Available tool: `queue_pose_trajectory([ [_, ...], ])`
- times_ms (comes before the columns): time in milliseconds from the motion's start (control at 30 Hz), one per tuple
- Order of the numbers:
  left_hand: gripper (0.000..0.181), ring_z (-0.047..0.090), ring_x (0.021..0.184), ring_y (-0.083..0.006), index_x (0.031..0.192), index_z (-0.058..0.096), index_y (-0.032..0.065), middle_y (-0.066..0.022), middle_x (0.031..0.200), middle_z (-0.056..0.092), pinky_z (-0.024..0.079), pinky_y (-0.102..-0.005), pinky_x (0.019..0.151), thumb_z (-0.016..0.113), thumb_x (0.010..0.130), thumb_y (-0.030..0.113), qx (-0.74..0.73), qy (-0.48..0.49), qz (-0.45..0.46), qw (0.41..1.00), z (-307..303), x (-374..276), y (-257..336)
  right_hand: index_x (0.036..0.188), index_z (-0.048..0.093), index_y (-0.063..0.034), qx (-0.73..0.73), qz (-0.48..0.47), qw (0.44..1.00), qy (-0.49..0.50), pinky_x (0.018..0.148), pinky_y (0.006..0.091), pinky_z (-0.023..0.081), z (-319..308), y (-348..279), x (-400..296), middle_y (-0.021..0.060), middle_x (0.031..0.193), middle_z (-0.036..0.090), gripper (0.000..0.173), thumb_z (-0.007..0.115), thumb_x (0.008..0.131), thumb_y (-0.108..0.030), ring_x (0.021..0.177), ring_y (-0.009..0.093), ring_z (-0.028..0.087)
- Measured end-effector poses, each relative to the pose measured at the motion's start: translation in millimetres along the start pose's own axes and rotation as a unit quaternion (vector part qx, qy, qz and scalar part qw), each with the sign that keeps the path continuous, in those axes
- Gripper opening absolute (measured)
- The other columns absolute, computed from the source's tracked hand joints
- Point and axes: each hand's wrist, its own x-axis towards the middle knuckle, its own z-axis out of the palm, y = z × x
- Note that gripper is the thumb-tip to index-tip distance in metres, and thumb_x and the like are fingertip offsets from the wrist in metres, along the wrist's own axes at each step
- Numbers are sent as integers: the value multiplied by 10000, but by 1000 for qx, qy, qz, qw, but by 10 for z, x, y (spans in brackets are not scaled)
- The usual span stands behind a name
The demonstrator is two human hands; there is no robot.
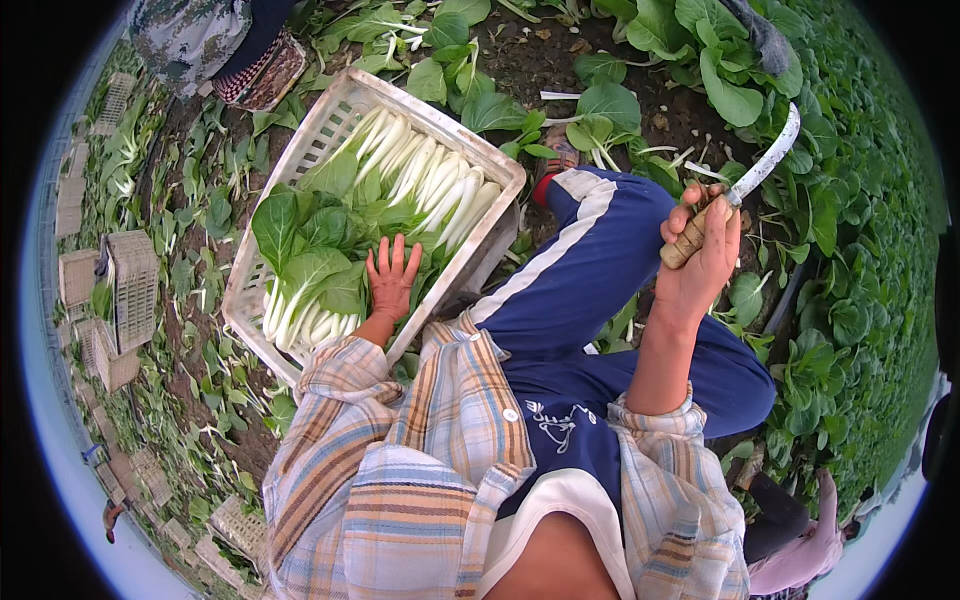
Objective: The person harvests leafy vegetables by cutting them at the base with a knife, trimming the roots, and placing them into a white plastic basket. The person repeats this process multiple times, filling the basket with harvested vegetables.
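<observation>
My left hand (391, 279) lies flat with spread fingers on leafy greens in a white plastic crate (510, 171). The crate sits at my left on the ground. White-stemmed bok choy (442, 184) fills it in rows, stems toward the far side and the near end, leaves meeting in the middle. Up at the right, my right hand (701, 236) is closed around the wooden handle of a curved sickle knife (769, 159). Its blade points up and away, clear of the plants in the crate. Dirt marks the handle and blade.
Uncut leafy greens (840, 300) stand densely along the right. Cut leaves (480, 97) and stems litter the soil ahead. More plastic crates (133, 292) stand on the left. Another person (202, 45) in camouflage cloth is at upper left; a person in pink (802, 555) works at lower right.
</observation>
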Motion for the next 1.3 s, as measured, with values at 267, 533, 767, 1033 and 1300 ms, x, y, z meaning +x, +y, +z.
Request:
queue_pose_trajectory([
  [267,629,309,1302,-331,1379,340,190,-130,1430,310,146,-586,1045,558,795,111,-25,-215,20,976,-1195,366,60,1022,478,-40,35,-27,999,31,466,212,402,-890,-640,-213,110,867,597,148,507,941,-160,555,99,515],
  [533,303,588,917,-307,999,586,22,-144,996,603,485,-359,705,600,698,-8,-199,-71,433,876,-3063,1898,2334,1011,495,-57,237,-25,951,198,423,216,363,-1718,-639,-460,65,793,566,132,510,942,-168,521,93,478],
  [767,278,651,897,-288,904,704,81,-147,949,672,517,-389,754,642,642,153,38,-644,540,540,-340,1192,3682,1024,476,-69,297,59,887,349,427,205,344,-2131,-417,-58,50,794,525,122,455,965,-174,515,81,449],
  [1033,195,651,879,-270,903,673,69,-132,931,668,513,-379,750,612,728,129,-54,-664,509,545,370,1361,3692,1126,442,-55,253,253,851,384,464,216,366,-2149,63,1093,83,912,538,203,480,944,-136,549,90,454],
  [1300,220,649,850,-240,957,637,52,-121,934,661,509,-357,733,607,747,108,-114,-557,512,644,-312,2997,4020,1099,465,-63,353,93,890,272,428,185,340,-2017,-740,2398,66,852,523,169,464,954,-150,526,71,440],
])
